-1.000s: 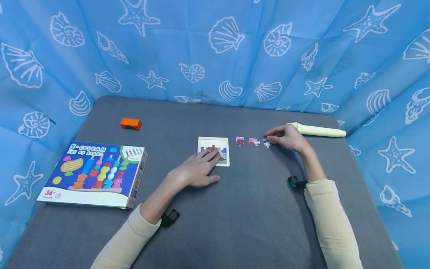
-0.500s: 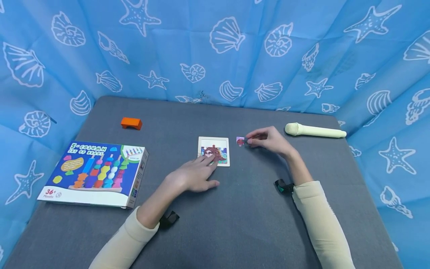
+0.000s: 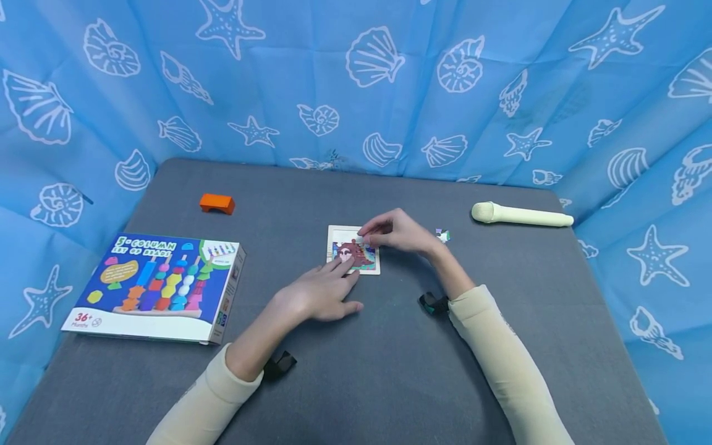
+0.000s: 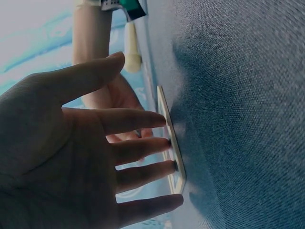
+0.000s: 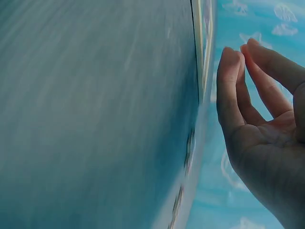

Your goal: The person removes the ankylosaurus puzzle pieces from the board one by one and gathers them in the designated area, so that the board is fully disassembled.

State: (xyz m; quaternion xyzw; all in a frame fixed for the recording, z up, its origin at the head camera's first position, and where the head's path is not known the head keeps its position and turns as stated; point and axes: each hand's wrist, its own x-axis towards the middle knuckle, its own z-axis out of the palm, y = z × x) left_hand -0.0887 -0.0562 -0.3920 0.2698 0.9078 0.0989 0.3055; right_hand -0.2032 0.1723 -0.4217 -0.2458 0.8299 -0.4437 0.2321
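Note:
A small jigsaw puzzle in a pale square frame (image 3: 337, 228) lies on the table, with a reddish-brown animal picture (image 3: 348, 248) partly showing. My left hand (image 3: 317, 294) rests its straight fingertips on the puzzle's lower part; in the left wrist view the fingers (image 4: 145, 149) reach the frame's edge. Over the puzzle's upper right, my right hand (image 3: 402, 232) pinches what looks like a small puzzle piece (image 3: 364, 240), mostly hidden by the fingertips. The right wrist view shows those fingertips together. A loose puzzle piece (image 3: 442, 235) lies right of the right hand.
A bead-toy box (image 3: 152, 287) lies at the left. An orange arch block (image 3: 217, 203) stands behind it. A pale toy microphone (image 3: 520, 215) lies at the right back. A blue shell-print curtain (image 3: 356, 93) surrounds the grey table (image 3: 378, 383).
My right hand has moved left from the loose pieces to the puzzle's upper right. It now covers the spot of the nearer loose pieces. The left hand has stayed on the puzzle, shifting slightly.

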